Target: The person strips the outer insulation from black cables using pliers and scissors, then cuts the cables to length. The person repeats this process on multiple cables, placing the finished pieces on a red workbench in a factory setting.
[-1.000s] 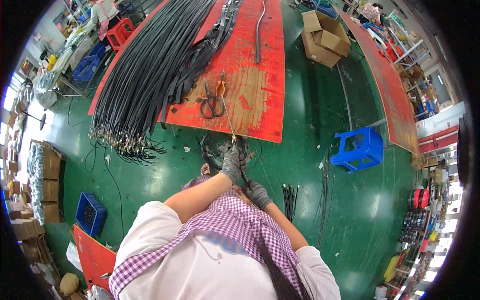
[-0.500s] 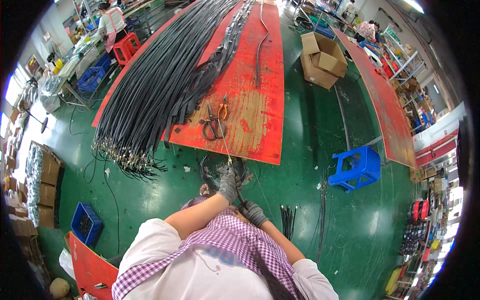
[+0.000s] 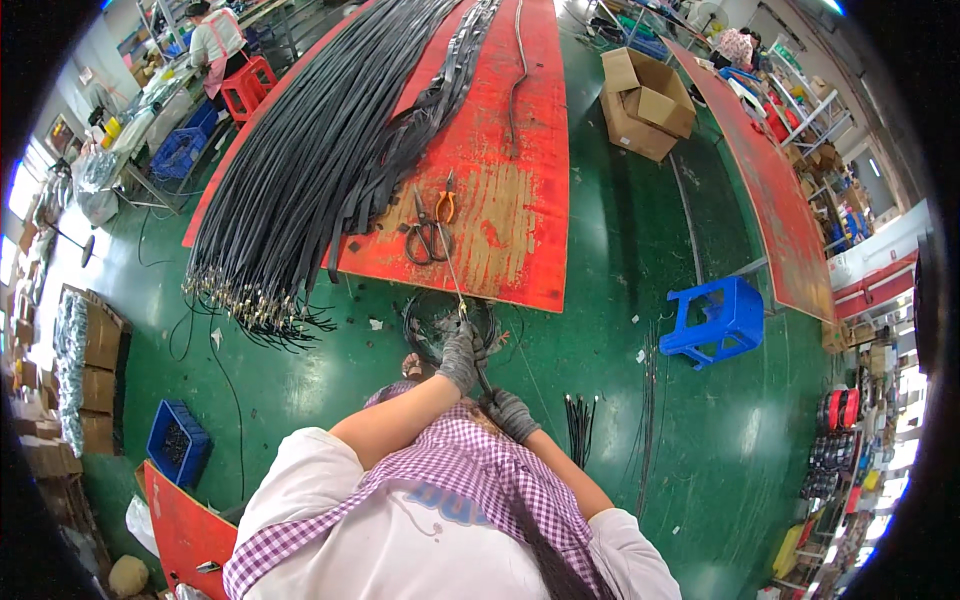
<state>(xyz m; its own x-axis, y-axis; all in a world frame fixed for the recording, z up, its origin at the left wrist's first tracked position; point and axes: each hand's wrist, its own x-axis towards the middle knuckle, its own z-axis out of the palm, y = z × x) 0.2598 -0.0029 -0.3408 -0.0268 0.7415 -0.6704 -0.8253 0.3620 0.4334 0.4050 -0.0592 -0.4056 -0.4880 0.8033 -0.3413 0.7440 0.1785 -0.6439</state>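
Just beyond the front edge of the red table, my grey-gloved left hand [image 3: 460, 360] is closed round a dark cable [image 3: 484, 382]. Pale ends stick up above its fingers, and a thin light strand [image 3: 451, 265] runs from there onto the tabletop. Lower and to the right, my gloved right hand [image 3: 513, 416] has its fingers wrapped round the same cable, close to my apron. Black-handled scissors [image 3: 428, 243] lie near the table edge, beside orange-handled pliers [image 3: 445, 206]. A big bundle of long black sleeved cables [image 3: 290, 170] covers the table's left side, its wire ends hanging over the edge.
Below the red table [image 3: 530, 230], a black coil [image 3: 410, 318] sits on the floor. A blue stool [image 3: 713, 322] and an open cardboard box [image 3: 648, 105] stand to the right. At left are a blue crate [image 3: 178, 442] and, farther off, a person near a red stool [image 3: 248, 88].
My view has shifted slightly, so the table edge sits a little higher. Both hands keep their hold on the cable, with little movement.
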